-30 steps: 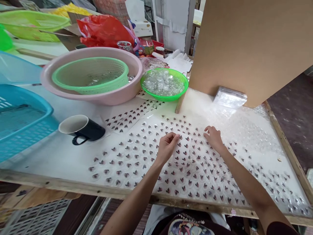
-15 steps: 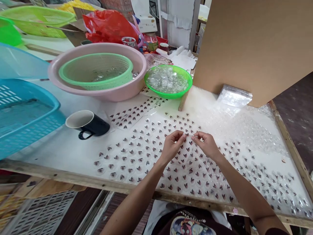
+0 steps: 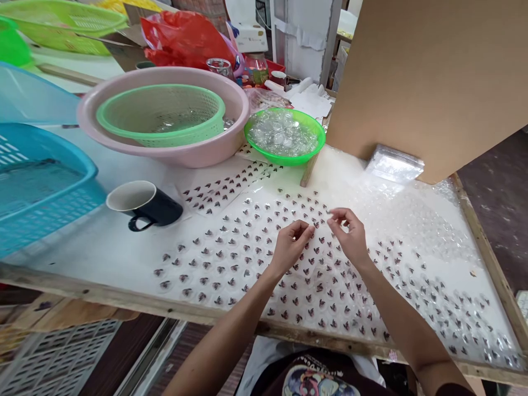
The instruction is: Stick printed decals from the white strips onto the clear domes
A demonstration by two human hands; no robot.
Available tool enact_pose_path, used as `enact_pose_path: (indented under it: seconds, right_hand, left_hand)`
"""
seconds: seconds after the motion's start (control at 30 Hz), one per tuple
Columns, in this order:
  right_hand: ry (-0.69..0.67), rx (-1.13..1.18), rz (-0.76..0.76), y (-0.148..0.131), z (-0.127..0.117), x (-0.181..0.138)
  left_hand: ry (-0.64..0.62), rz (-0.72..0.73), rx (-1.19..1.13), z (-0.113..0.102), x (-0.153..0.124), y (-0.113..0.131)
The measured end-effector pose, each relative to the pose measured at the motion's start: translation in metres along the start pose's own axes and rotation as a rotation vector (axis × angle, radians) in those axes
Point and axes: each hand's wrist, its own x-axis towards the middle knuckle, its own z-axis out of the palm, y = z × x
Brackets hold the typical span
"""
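Note:
My left hand (image 3: 292, 243) hovers over the middle of the table, thumb and forefinger pinched together. Whatever is in that pinch is too small to make out, though a dark printed mark shows right beside the fingertips. To its right is my right hand (image 3: 350, 235), with its thumb and forefinger apart and a gap between them. Beneath both hands, many small clear round pieces with dark printed marks (image 3: 234, 255) lie in rows on the white tabletop (image 3: 94, 247).
At the left stand a dark mug (image 3: 159, 209) and a blue basket (image 3: 49, 214). Behind are a pink basin (image 3: 181, 157) holding a green strainer (image 3: 165, 137), and a green bowl (image 3: 305, 158) of clear pieces (image 3: 282, 132). A cardboard sheet (image 3: 421, 77) rises at back right beside a clear stack (image 3: 395, 163).
My right hand has moved slightly up and away from my left hand, and its thumb and forefinger have parted. My left hand stays nearly in place, still pinched.

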Motion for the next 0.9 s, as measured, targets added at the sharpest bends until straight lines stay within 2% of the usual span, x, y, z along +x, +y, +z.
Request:
enact_pose_path:
  seconds: [0.1,0.17,0.23,0.33,0.4,0.5,0.63,0.77,0.9]
  right_hand:
    - [-0.12,0.113,0.081,0.003,0.008,0.006]
    - [-0.12,0.166,0.095,0.004,0.01,0.01]
    - [-0.064,0.211,0.095,0.005,0.004,0.017]
    - [0.103,0.242,0.067,0.016,-0.015,0.04]
    - [0.178,0.192,0.06,0.032,-0.028,0.061]
    - [0.127,0.077,0.177,0.064,-0.038,0.085]
    - [0.065,-0.054,0.347,0.098,-0.039,0.095]
    - [-0.001,-0.138,0.401,0.109,-0.038,0.093]
    - [-0.018,-0.24,0.363,0.109,-0.034,0.092]
  left_hand:
    - [-0.01,0.02,0.033,0.001,-0.001,0.0]
    - [-0.011,0.026,0.051,0.001,-0.001,-0.001]
    - [-0.011,0.03,0.054,0.0,-0.001,-0.002]
    - [-0.016,0.023,0.037,0.0,0.0,-0.004]
    - [-0.016,0.015,0.031,0.0,0.0,-0.005]
    - [-0.006,0.016,0.032,-0.001,0.001,-0.006]
    - [0.02,0.018,0.033,-0.002,0.002,-0.004]
    - [0.042,0.006,0.018,-0.003,0.003,-0.002]
    - [0.024,-0.005,0.009,-0.003,0.003,0.0]
